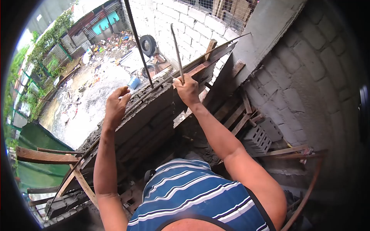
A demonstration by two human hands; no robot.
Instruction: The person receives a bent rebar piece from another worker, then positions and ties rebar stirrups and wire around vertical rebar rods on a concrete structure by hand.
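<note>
Thin rod is gripped near its visible lower end in the right hand, fingers closed around it. Long axis is held nearly upright, top leaned a little to the left in view; whether any length runs out below the fist cannot be told. The rod lies up and to the right of the left hand, well apart from it; the right hand is plainly the nearer. Between the hands an upright bar is seen rising from the top of the low wall, slanted much the same way as the rod. A long bar is laid along the wall top, passing close by both hands. Left fingers are held bent, with a narrow gap to the thumb; whether anything fine is pinched there cannot be told.

Writing: no brand or label can be read, neither on the tyre nor on the blue container beyond the wall.
</note>
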